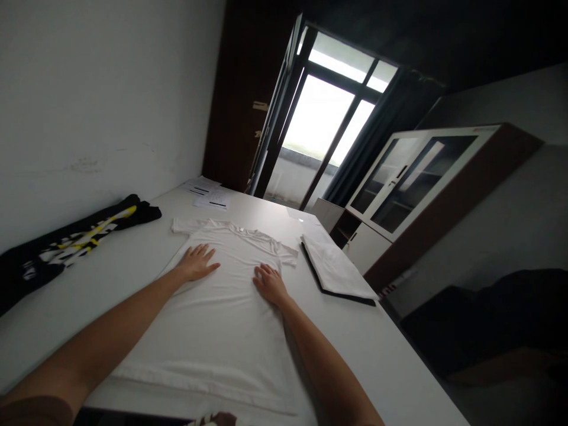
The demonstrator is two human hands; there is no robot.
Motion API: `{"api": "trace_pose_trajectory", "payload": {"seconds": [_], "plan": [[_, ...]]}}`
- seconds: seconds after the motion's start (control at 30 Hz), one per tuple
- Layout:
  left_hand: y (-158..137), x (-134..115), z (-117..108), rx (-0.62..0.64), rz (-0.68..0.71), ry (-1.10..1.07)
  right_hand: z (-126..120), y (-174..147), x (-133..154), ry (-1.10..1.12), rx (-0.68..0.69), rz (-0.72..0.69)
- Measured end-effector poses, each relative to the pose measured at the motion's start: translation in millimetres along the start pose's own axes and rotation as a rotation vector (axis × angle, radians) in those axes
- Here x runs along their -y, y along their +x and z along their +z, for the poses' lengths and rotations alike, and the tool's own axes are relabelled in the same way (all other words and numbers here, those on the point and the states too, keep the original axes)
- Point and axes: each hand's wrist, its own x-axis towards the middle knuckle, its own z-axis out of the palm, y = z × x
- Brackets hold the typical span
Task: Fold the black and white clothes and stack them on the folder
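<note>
A white T-shirt (226, 319) lies spread on the white table, its collar toward the far end and its hem near me. My left hand (195, 263) rests flat on the shirt's left side below the sleeve, fingers spread. On the right side of the chest, my right hand (270, 283) presses on the fabric with its fingers slightly bent and apart. Neither hand grips the cloth. Small wrinkles run across the chest and around the collar.
Folded white and black cloth (337, 266) lies near the table's right edge. A black garment with yellow and white pattern (84, 239) is along the wall at left. Papers (212, 198) lie at the far end. A glass-door cabinet (412, 177) stands beyond the right edge.
</note>
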Motion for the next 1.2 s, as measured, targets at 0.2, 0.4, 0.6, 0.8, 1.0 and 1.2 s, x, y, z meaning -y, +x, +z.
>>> {"api": "trace_pose_trajectory", "payload": {"seconds": [0.2,0.4,0.6,0.8,1.0,1.2], "plan": [[-4,-11,-3,-0.020,0.040,-0.015,-2,-4,6,-0.099,-0.024,0.047],[-4,-14,-5,0.015,0.058,-0.019,-5,-7,20,-0.065,0.064,-0.025],[2,-1,1,0.016,0.028,-0.015,-4,-6,18,-0.014,0.136,-0.012],[6,4,4,0.005,0.035,-0.015,-3,0,5,-0.043,0.108,0.087],[6,6,2,0.003,0.005,-0.019,-2,5,-10,-0.071,0.093,0.201],[5,4,0,0.021,-0.008,-0.006,-1,5,-9,-0.107,0.031,0.125]]}}
